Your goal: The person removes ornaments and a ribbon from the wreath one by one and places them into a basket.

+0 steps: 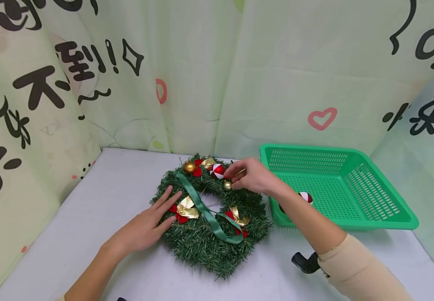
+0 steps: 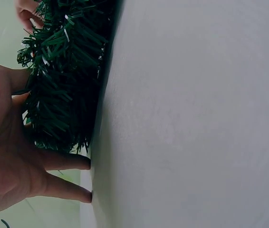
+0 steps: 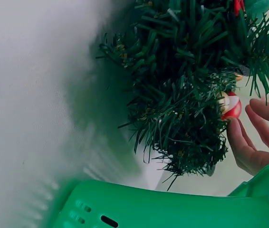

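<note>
Spread out, the left hand (image 1: 145, 228) lies against the left side of the wreath (image 1: 217, 251) and has hold of nothing. That wreath lies flat on the white table (image 1: 96, 200), with a shiny green ribbon (image 1: 199, 203) draped across it. Farther back, the right hand (image 1: 252, 175) is loosely bent; one fingertip touches a red and white ball (image 1: 217, 171) on the far part of the wreath, but the thumb is apart from it, so no firm hold shows. A small gold ball (image 1: 227, 185) sits just beside it. It looks like the step now is making the red and white ball sit right. I think the next move calls for a gentle nudge while the left hand steadies the wreath. Off to the right is a green basket (image 1: 314, 147), and behind everything hangs a pale curtain (image 1: 201, 83).
</note>
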The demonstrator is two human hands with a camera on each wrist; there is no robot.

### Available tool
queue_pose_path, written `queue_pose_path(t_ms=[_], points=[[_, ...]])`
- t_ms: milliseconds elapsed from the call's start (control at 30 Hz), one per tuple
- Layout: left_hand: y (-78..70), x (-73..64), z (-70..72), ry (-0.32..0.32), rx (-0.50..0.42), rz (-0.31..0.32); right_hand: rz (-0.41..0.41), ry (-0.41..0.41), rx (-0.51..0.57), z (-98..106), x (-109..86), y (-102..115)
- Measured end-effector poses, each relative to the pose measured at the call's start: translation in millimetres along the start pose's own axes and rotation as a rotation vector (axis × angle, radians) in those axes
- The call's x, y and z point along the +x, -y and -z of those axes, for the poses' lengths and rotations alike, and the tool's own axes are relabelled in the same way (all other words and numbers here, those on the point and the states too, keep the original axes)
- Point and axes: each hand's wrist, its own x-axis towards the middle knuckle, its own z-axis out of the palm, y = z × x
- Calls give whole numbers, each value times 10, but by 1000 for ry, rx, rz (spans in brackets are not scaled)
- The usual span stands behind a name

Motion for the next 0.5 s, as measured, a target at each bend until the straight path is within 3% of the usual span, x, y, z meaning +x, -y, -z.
queue_pose_path(t_ms=[500], points=[[8, -2, -8, -2, 1, -2, 1, 17, -20, -49, 91, -57]])
